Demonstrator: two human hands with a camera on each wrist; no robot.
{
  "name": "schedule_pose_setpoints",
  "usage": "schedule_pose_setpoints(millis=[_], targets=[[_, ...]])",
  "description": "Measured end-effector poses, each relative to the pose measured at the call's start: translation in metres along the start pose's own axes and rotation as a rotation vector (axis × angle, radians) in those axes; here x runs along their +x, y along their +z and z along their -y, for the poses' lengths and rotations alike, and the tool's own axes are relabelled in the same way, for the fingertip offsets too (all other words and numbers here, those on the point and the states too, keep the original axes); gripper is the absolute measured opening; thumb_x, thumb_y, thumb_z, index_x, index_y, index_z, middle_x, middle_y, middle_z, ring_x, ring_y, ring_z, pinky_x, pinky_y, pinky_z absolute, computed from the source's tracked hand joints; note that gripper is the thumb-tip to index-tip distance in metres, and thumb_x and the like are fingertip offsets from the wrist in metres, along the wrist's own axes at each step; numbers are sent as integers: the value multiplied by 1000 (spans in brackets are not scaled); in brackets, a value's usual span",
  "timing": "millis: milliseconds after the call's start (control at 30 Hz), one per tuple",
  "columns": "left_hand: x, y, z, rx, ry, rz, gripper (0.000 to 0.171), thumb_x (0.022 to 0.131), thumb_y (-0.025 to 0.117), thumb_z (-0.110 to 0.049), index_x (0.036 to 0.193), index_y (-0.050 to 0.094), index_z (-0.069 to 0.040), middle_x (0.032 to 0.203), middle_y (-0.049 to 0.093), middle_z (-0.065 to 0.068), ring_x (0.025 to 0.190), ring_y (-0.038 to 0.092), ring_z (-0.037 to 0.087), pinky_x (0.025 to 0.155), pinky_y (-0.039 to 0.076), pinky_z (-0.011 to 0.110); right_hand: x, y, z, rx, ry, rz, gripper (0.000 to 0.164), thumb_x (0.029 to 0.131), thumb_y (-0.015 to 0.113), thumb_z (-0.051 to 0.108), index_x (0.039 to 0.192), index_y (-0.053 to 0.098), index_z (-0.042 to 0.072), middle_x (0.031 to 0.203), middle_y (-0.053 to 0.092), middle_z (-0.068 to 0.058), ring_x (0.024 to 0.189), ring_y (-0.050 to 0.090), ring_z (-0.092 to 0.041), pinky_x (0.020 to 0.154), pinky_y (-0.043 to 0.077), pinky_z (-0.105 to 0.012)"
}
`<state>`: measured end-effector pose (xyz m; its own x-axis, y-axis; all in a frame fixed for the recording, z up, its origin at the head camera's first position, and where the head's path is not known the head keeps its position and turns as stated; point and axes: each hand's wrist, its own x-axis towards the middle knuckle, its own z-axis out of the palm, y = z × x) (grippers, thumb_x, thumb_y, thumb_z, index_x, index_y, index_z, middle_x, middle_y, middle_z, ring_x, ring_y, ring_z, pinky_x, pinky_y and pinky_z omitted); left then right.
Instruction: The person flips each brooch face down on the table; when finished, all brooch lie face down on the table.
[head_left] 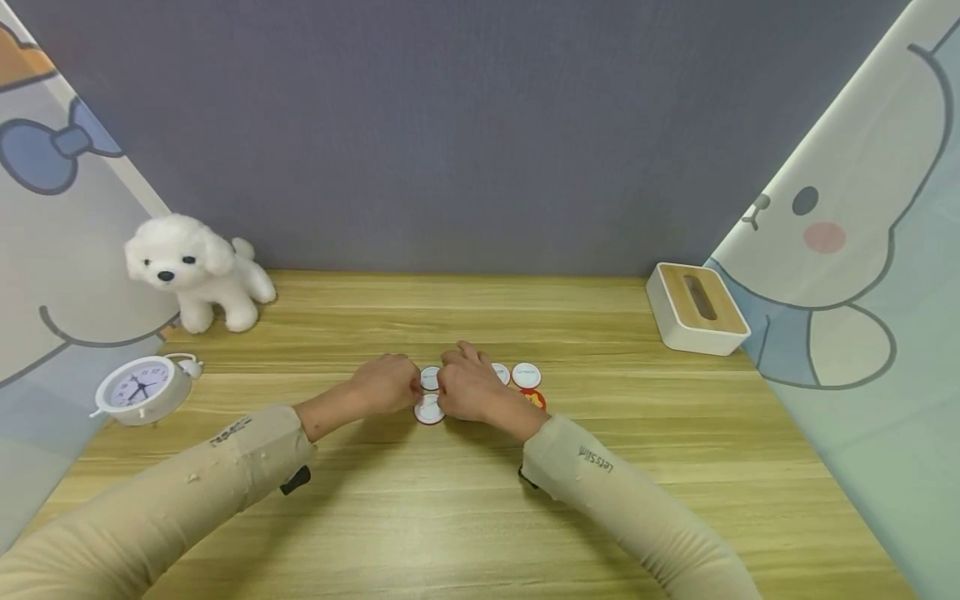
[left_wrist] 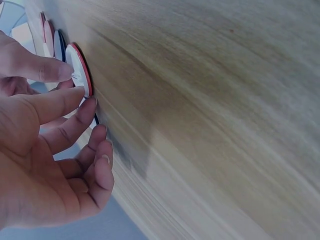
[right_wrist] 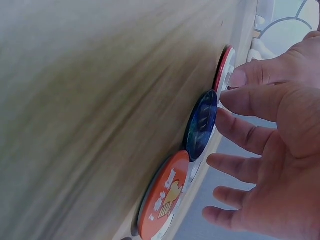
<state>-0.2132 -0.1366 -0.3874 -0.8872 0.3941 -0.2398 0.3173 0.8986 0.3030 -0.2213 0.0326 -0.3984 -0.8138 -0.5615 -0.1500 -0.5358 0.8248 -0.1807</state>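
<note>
My left hand (head_left: 386, 383) is at the near white-faced round disc (head_left: 429, 409), its thumb and index tips pinching the red-rimmed edge (left_wrist: 89, 82) in the left wrist view. My right hand (head_left: 471, 387) comes from the other side, thumb laid against the same disc, other fingers spread and fairly straight. Behind it lies another white disc (head_left: 430, 378). Beside the right fingers is a glossy dark blue disc (right_wrist: 201, 125), mostly hidden from the head view. An orange-red disc (right_wrist: 165, 197) with a yellow figure follows it in the row.
Two more white discs, one partly covered (head_left: 499, 372) and one in plain sight (head_left: 527, 375), lie right of the hands. A plush white dog (head_left: 195, 267) and a white alarm clock (head_left: 146, 389) stand at left. A wood-topped tissue box (head_left: 697, 308) sits back right, near the wall.
</note>
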Motion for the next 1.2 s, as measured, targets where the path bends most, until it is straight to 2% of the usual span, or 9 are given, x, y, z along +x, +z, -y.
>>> schedule_pose_setpoints(millis=[233,567,700,833,933,1067,1200], targets=[[1,0,0,20,3,-9,9,89,74,-16,82,75,-10,85,65,1,77,52,15,63,45,28,1,0,1,-1,14,3,24,91,61,18,67,65,20,145,53,-3,150,24,-36,118,28,-57],[0,-1,1,20,24,-23,13,90,72,-16,78,71,-10,77,61,-1,68,50,13,56,38,24,-1,-3,-2,45,6,-3,24,94,60,20,71,65,20,150,50,-6,151,23,-37,119,26,-59],[-1,-5,2,-8,53,-46,13,90,70,-16,79,71,-9,74,62,-1,65,51,13,54,40,25,-6,-10,-11,96,5,-19,18,96,60,22,81,68,19,156,45,-9,152,20,-39,119,24,-62],[-2,-12,-2,0,70,-97,12,90,70,-20,87,74,-9,81,68,0,76,59,16,65,48,31,-15,-15,-23,90,5,-39,12,96,60,23,96,70,18,156,43,-9,152,22,-39,118,25,-62],[-2,-16,-7,21,57,-107,15,91,70,-25,93,75,-10,88,69,1,88,59,22,73,49,37,-21,-17,-31,85,-15,-42,13,96,62,23,103,71,17,156,44,-11,151,24,-40,117,26,-62],[0,-15,-16,65,50,-89,19,93,70,-29,99,74,-12,96,67,4,95,57,27,79,49,41,-29,-15,-39,103,-47,-47,17,93,63,20,106,72,14,156,44,-14,151,23,-42,116,26,-65],[5,-8,-24,106,74,-90,20,92,71,-31,102,75,-14,105,67,9,97,56,29,84,50,44,-34,-12,-45,109,-86,-83,18,92,64,17,106,72,12,154,45,-16,149,25,-45,116,26,-65]])
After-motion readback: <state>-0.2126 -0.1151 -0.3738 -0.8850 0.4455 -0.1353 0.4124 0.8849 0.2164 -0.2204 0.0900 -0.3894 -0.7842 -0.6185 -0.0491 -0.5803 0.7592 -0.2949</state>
